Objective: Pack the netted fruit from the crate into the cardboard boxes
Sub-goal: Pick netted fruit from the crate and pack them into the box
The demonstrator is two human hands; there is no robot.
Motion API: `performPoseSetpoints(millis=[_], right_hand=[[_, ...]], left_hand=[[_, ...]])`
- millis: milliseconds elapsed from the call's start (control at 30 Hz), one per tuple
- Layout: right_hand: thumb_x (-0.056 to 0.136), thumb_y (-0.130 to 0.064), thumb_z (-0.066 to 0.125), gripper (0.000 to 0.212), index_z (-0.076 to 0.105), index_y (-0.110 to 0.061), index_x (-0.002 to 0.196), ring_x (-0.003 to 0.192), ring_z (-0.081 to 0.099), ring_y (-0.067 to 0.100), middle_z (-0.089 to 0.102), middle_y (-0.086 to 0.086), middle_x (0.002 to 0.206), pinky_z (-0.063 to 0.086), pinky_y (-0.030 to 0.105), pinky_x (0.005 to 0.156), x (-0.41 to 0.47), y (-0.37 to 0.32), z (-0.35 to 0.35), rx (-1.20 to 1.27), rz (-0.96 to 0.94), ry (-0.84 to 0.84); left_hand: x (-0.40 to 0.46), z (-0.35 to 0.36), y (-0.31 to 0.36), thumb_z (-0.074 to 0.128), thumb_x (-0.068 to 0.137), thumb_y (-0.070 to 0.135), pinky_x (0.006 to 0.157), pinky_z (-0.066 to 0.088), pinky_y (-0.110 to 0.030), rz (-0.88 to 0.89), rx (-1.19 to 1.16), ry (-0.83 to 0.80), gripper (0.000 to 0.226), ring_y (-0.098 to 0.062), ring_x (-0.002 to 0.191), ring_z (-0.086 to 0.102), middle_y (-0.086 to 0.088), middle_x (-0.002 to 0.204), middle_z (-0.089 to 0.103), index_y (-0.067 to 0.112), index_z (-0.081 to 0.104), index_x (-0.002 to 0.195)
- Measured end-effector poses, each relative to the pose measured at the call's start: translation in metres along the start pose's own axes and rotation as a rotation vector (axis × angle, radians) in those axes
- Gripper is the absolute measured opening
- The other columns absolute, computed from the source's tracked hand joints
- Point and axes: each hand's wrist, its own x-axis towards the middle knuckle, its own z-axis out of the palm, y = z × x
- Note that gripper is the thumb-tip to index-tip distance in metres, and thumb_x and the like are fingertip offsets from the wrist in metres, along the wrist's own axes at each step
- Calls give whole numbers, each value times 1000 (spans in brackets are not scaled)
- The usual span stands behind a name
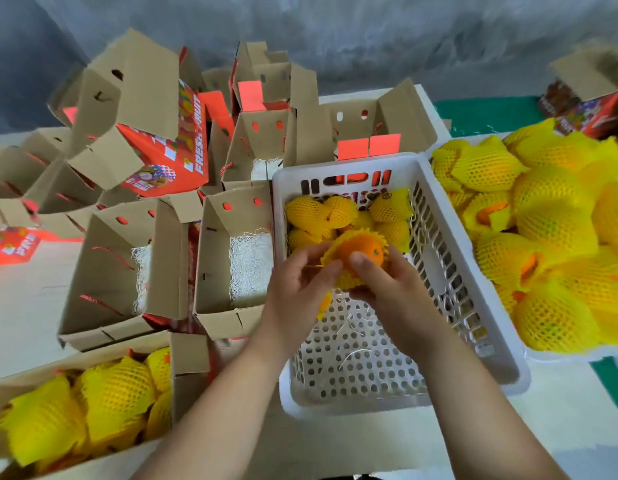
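Over the white crate (470,299) of netted fruit (321,211), both hands' fingers (364,268) grasping one orange (361,252)

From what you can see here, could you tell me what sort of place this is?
Probably a fruit packing station: many open cardboard boxes printed "Fresh Fruit", a white plastic crate of foam-netted oranges, and both hands holding an orange above it.

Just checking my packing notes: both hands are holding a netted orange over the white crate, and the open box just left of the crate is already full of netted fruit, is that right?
Not quite. In the head view, the open box just left of the white crate holds only white shredded padding, no fruit. The rest stands: the left hand and right hand hold a netted orange over the crate.
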Motion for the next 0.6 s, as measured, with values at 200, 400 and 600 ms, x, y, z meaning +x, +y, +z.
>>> performPoseSetpoints(millis=[200, 400, 600], right_hand=[[78, -28, 89, 66, 52, -38, 131, 112, 67, 28, 56, 15, 132, 59, 45, 92, -20, -17, 37, -187, -109, -2], [76, -36, 66, 72, 38, -57, 139, 125, 46, 7, 39, -5, 134, 48, 34, 100, -43, -4, 125, -360, -205, -85], [89, 3, 72, 59, 50, -28, 134, 113, 65, 25, 65, 9, 123, 54, 48, 99, -66, 21, 238, -217, -296, -53]], left_hand=[[-46, -24, 14, 68, 95, 27, 77, 61, -32, 149, -88, 201, 11, -20, 91, 73, 2, 96, 76, 28, 71, 106], [-83, -89, 13, 62, 90, 12, 73, 54, -20, 221, -97, 304, 20, -10, 89, 70, 4, 97, 72, 19, 65, 108], [-133, -190, -2, 63, 93, 20, 77, 51, -14, 270, -20, 281, 18, -10, 95, 67, 5, 103, 67, 22, 65, 110]])
